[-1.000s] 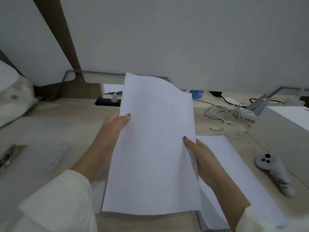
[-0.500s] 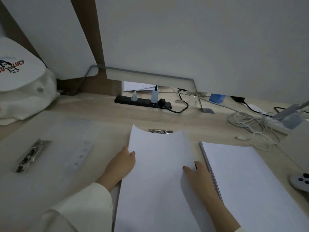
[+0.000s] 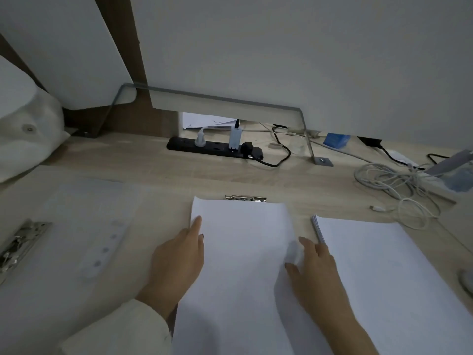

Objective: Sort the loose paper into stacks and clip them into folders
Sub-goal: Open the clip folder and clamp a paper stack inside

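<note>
— While both hands lie flat, where's the sheaf?
— Paper stack (image 3: 245,265) on the table (image 3: 153,170), long axis near-to-far; metal clip (image 3: 245,198) just past its far edge.
— Hands?
— Left hand (image 3: 176,262) at its left edge, right hand (image 3: 312,267) on its right; fingers released, pressing, grasping nothing (second stack (image 3: 384,278) lies right).
— Nearer the clip?
— Left forefinger, I'd judge.
</note>
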A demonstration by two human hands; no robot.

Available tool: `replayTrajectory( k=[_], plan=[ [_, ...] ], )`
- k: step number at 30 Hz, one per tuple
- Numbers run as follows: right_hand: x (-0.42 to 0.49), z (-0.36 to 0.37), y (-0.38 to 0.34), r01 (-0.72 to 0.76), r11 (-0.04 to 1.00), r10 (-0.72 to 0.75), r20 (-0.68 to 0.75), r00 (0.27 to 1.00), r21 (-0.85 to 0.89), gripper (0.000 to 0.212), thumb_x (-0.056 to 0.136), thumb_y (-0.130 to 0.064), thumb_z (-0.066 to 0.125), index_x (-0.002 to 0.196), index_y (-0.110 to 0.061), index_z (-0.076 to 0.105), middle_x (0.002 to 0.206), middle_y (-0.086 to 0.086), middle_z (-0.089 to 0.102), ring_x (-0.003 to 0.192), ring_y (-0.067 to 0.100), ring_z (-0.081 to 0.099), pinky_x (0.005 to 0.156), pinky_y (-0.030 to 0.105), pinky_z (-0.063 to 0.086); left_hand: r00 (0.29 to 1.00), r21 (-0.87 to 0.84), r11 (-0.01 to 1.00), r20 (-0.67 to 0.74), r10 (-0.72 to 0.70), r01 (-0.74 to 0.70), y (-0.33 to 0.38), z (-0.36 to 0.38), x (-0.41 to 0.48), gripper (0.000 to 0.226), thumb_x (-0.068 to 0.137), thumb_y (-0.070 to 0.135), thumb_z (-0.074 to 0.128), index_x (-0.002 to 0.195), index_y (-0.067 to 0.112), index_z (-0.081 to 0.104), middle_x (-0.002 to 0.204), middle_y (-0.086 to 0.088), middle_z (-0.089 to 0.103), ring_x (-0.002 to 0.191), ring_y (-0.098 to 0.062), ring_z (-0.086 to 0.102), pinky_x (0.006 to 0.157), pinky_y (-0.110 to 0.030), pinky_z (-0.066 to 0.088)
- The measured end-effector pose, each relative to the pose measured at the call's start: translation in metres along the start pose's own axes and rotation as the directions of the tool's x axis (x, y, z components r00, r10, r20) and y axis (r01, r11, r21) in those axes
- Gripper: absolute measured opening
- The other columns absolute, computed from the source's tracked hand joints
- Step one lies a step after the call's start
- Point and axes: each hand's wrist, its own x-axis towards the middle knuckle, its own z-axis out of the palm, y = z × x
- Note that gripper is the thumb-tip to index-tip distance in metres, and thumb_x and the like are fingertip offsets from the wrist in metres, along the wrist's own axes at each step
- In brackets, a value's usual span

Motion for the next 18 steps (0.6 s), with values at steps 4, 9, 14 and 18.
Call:
replayTrajectory(
  k=[4, 9, 14, 18],
  plan=[
    [0.027, -0.023, -0.032, 0.252, 0.967, -0.252, 0.031, 0.967, -0.023, 0.038, 0.095, -0.03, 0.041, 0.132, -0.024, 0.045, 0.135, 0.0, 0.044, 0.128, 0.017, 0.039, 0.098, 0.026, 0.032, 0.997, 0.037, 0.999, 0.069, 0.021, -0.024, -0.004, 0.004, 0.003, 0.045, 0.099, 0.024, 0.027, 0.144, 0.015, 0.03, 0.108, -0.004, 0.064, 0.081, -0.024, 0.066, 0.069, -0.033, 0.05],
    [0.089, 0.015, -0.075, 0.492, 0.862, -0.48, 0.12, 0.869, -0.122, 0.045, 0.098, -0.025, 0.034, 0.142, -0.015, 0.031, 0.14, 0.007, 0.04, 0.126, 0.026, 0.04, 0.101, 0.034, 0.035, 0.989, 0.14, 0.988, 0.142, 0.045, -0.065, -0.004, 0.003, 0.007, 0.046, 0.099, 0.025, 0.025, 0.142, 0.011, 0.034, 0.101, -0.005, 0.066, 0.071, -0.022, 0.067, 0.061, -0.033, 0.053],
    [0.108, 0.052, -0.076, 0.543, 0.79, -0.557, 0.038, 0.83, -0.285, 0.047, 0.099, -0.02, 0.03, 0.145, -0.015, 0.023, 0.14, 0.009, 0.035, 0.124, 0.028, 0.035, 0.102, 0.031, 0.03, 0.996, 0.193, 0.978, 0.044, 0.073, -0.08, -0.001, 0.006, 0.006, 0.049, 0.101, 0.025, 0.02, 0.148, 0.016, 0.01, 0.124, -0.001, 0.056, 0.094, -0.018, 0.063, 0.073, -0.027, 0.047],
    [0.111, 0.063, -0.074, 0.544, 0.795, -0.579, -0.069, 0.813, -0.269, 0.047, 0.092, -0.007, 0.037, 0.139, -0.01, 0.035, 0.133, 0.012, 0.041, 0.119, 0.03, 0.04, 0.098, 0.032, 0.033, 0.98, 0.163, 0.975, -0.111, 0.167, -0.148, -0.01, 0.016, 0.005, 0.025, 0.08, 0.012, 0.06, 0.098, 0.002, 0.073, 0.048, -0.003, 0.058, 0.023, -0.016, 0.041, 0.039, -0.011, 0.018]
  ],
)
